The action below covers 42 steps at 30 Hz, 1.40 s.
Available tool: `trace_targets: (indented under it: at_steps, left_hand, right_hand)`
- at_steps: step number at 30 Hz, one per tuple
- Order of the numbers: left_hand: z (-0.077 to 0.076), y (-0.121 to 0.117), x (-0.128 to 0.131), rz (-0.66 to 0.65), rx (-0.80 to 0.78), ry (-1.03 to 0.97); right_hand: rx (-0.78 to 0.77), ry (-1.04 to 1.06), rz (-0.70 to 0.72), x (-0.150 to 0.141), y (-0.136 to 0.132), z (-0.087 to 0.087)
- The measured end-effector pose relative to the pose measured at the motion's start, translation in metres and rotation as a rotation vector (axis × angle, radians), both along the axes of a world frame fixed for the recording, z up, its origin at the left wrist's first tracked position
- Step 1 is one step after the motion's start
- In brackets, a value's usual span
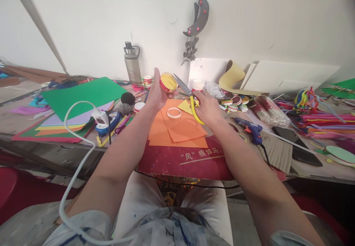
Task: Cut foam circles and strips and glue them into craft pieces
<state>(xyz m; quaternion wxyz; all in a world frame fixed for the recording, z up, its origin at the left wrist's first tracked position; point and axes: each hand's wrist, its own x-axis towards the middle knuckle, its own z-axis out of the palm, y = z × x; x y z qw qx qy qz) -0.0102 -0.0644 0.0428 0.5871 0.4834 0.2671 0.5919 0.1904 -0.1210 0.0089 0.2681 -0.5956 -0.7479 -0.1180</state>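
Round piece: a small drum-shaped piece with a yellow face and a red-patterned side (pixel 168 82), held up off the cluttered brown tabletop (pixel 16 126), beyond the middle of its near edge.
Left hand: the person's left hand (pixel 158 95) grasps the piece, thumb upright along its left side, fingers beneath.
Right hand: the right hand (pixel 208 106) has its fingers wrapped around the yellow handles of metal-bladed scissors (pixel 192 100).
Blades: they point up and left at the piece's upper right rim; whether they touch it cannot be told.
Cutting well: the step looks like trimming the yellow rim; short snips while the left hand turns the piece should suit, with the thumb clear of the tips.
Beneath: loose orange paper sheets (pixel 183 127) carry a thin white ring (pixel 173 117), nearest their far edge.
Open room: the red printed board (pixel 166 163) along the tabletop's near edge offers the barest space.
Tight sides: a blue glue gun (pixel 253 130) lies right of the right forearm; a white cable (pixel 61 206) hangs over the near edge, beside the left forearm, and could snag.
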Motion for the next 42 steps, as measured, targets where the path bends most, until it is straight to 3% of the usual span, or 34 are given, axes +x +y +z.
trace_targets:
  at_steps: [8, 18, 25, 31, 42]
  left_hand:
    - [-0.004, 0.001, 0.000, -0.078, -0.007, 0.084]
    - [-0.003, 0.008, -0.009, -0.074, 0.018, 0.175]
    - [-0.002, 0.016, -0.022, -0.162, -0.084, 0.158]
    - [-0.004, 0.014, -0.018, -0.255, -0.154, 0.197]
    - [0.003, 0.011, -0.027, -0.267, -0.168, 0.304]
  right_hand:
    - [0.005, -0.008, -0.009, 0.002, -0.001, 0.001]
    - [0.046, -0.042, 0.034, 0.006, 0.008, -0.005]
    - [0.024, -0.073, 0.050, 0.007, 0.008, -0.004]
    - [0.009, -0.048, 0.025, 0.007, 0.006, -0.003]
    - [0.019, -0.100, 0.065, 0.010, 0.010, -0.006]
